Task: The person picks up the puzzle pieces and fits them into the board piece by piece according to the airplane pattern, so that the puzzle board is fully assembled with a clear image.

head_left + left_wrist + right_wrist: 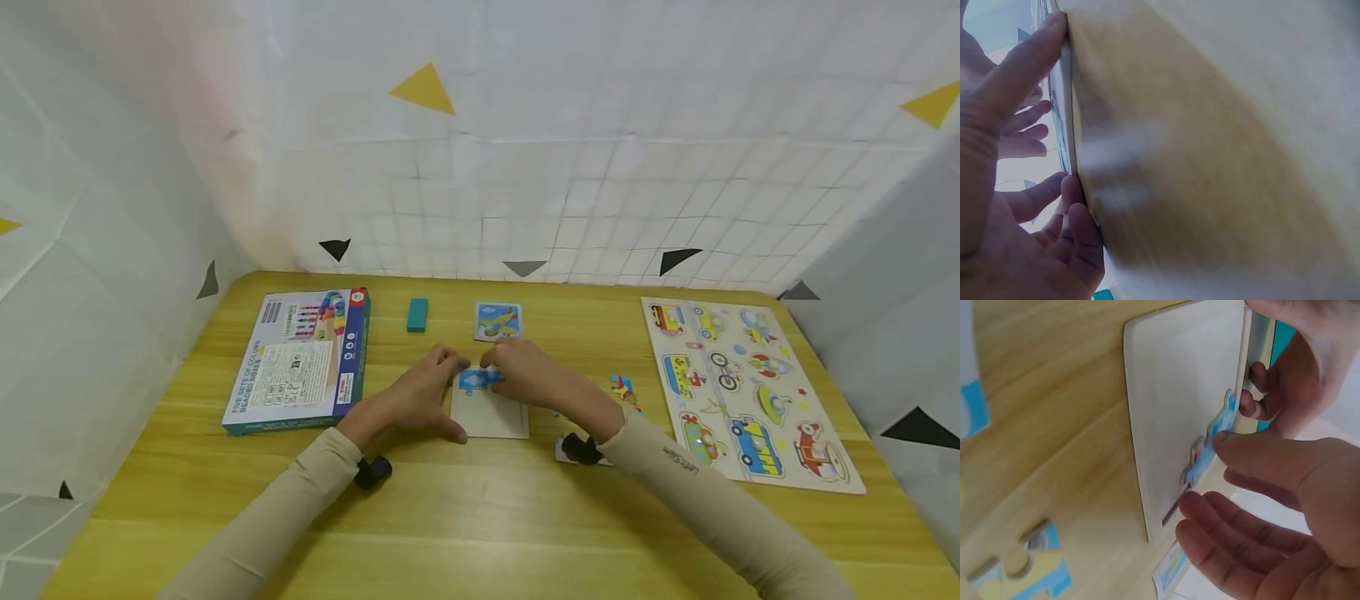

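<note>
Reads, nearest, roughly "Let'sSlim" on the right sleeve (678,471). Grasps the left edge of the pale board (491,417), flat on the tabletop (480,525), between thumb and fingers of the left hand (414,395). Pinches a blue puzzle piece (492,377) at the board's far edge with the fingers of the right hand (536,375), beside a blue corner piece (471,382). Has loose pieces (623,388) to the right, near a large vehicle board (750,396). Displays "FIVE SETS OF COLUMN BEADED BOXES" on the box (300,360) at left, with label (288,379) print too small to read. Shows, farther off, an airplane card (498,322) and a teal block (417,315).
</note>
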Tool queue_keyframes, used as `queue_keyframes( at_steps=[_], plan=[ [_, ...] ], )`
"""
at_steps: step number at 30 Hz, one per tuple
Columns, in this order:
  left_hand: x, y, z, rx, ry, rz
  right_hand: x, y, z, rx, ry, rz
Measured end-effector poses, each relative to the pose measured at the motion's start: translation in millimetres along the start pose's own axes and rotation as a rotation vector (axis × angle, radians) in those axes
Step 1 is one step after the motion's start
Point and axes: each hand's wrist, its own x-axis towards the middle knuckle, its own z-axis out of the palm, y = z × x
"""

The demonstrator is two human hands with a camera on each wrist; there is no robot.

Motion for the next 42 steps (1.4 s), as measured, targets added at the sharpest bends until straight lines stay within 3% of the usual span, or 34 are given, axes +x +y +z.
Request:
queue_keyframes(
  at_steps=[17,28,42],
  plan=[
    [-1.0,0.0,1.4,-0.002,0.01,-0.018,-44.0,20.7,-28.8,0.014,0.169,0.014],
    [-1.8,1.7,0.9,-0.002,0.012,-0.033,-59.0,33.8,-37.0,0.005,0.195,0.04],
    [-0.3,0.9,0.5,0.007,0.011,-0.026,-89.9,49.4,-44.9,-0.032,0.171,0.127]
  ],
)
